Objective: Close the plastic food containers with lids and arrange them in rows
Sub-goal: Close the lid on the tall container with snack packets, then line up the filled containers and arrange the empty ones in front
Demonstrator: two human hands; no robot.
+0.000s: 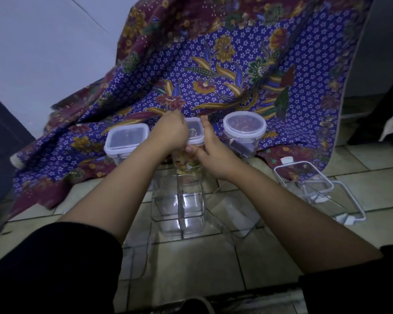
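1. The fingers of the left hand [171,132] curl down over the left edge of the white-rimmed clear lid [194,132] of a tall clear plastic container [186,164], clenched on that lid.
2. The right hand [210,145] lies against the lid's right side, fingers stretched upward along the edge and thumb reaching toward the left hand; whether it truly grasps the lid I cannot tell.
3. This tall container stands at the edge of the purple floral batik cloth [213,71], with coloured contents dimly visible through its wall.
4. Just left of it sits a square clear plastic container with a white clip lid [126,141], closed; to the right stands a round clear plastic tub with a white lid [244,130], also closed. The three form a row on the cloth.
5. Nearer the person, on the beige tiled floor [191,264], stands an open clear divided container [178,207].
6. At the right lies a clear rectangular lid with white clips [304,177] leaning over another clear lid [347,200].
7. Both forearms are bare; black sleeves [55,264] cover the upper arms.
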